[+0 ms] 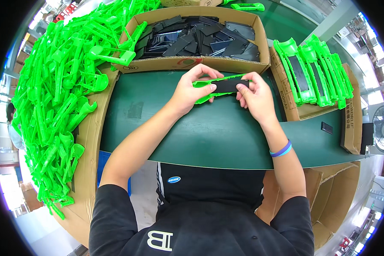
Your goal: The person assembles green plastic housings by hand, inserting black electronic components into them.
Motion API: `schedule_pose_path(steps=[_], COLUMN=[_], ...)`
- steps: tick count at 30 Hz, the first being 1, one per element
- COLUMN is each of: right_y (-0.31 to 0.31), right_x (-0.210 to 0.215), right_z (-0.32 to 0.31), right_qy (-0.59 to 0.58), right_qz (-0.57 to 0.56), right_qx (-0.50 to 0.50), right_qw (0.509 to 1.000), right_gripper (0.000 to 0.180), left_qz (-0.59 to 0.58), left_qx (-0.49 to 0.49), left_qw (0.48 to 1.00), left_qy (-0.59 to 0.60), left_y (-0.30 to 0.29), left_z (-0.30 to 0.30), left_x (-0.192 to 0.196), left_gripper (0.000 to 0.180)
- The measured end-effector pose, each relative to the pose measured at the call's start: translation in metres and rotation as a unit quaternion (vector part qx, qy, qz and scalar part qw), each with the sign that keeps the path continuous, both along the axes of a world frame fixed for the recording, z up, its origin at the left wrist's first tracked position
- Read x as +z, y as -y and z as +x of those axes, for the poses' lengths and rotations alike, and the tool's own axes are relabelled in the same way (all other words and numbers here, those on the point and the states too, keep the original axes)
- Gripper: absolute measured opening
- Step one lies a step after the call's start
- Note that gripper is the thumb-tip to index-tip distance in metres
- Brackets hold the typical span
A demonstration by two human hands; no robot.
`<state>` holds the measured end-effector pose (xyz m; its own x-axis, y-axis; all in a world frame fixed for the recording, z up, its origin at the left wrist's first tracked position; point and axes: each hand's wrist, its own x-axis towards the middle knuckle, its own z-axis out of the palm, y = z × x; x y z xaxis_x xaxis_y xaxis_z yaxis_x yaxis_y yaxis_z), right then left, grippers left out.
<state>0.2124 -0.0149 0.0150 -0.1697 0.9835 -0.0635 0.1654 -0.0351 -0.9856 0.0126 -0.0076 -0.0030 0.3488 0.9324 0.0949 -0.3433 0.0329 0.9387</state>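
Above green table (209, 132), green part (205, 91) between both hands' fingers (209, 88)

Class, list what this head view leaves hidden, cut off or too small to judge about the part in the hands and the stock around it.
- Green part: its middle is covered by the left hand, the right hand and the black strip.
- Black pieces in the cardboard box: the lower layers are buried.
- Green pile: cut off by the fisheye rim.
- Small black piece: too small to tell.
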Motion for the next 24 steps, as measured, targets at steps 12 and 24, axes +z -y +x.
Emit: schedule_pose_path(steps=[12,24], right_y=[0.003,0.006], right_x=[-0.002,-0.012], right_z=[0.002,-0.006], right_qy=[-0.058,-0.05], right_qz=[0.019,0.027], right_qx=[0.017,-0.002], right_qw=[0.998,0.998], right_gripper=[0.011,0.011], left_qz=[-0.059,0.038], left_qx=[-0.015,0.035], left_qw=[0.998,0.998], left_qy=[0.022,-0.036], left_y=[0.0,0.0], left_z=[-0.005,-0.004], left_x=[0.004,-0.006], left_gripper=[0.027,0.015])
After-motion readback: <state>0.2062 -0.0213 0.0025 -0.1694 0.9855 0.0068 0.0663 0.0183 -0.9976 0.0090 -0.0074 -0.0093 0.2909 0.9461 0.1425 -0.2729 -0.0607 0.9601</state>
